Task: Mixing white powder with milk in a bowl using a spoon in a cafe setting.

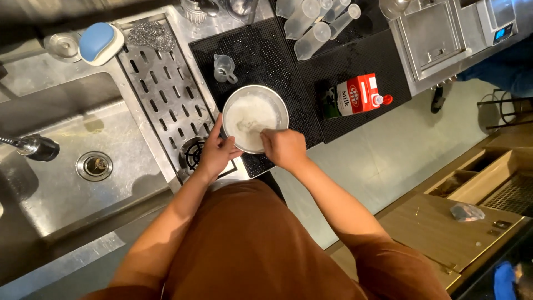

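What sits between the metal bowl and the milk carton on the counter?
Nothing stands there: the head view shows only bare black rubber mat between the metal bowl and the milk carton.

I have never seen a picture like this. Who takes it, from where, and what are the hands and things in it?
There is one picture, from a camera on a person's head, looking down at the person's own two bare hands. The left hand grips the rim of a round metal bowl holding something white. The right hand reaches into the bowl; what it holds is hidden. The bowl stands on a black rubber mat. Nearby are a milk carton, a small clear jug, and, to the left, a steel sink.
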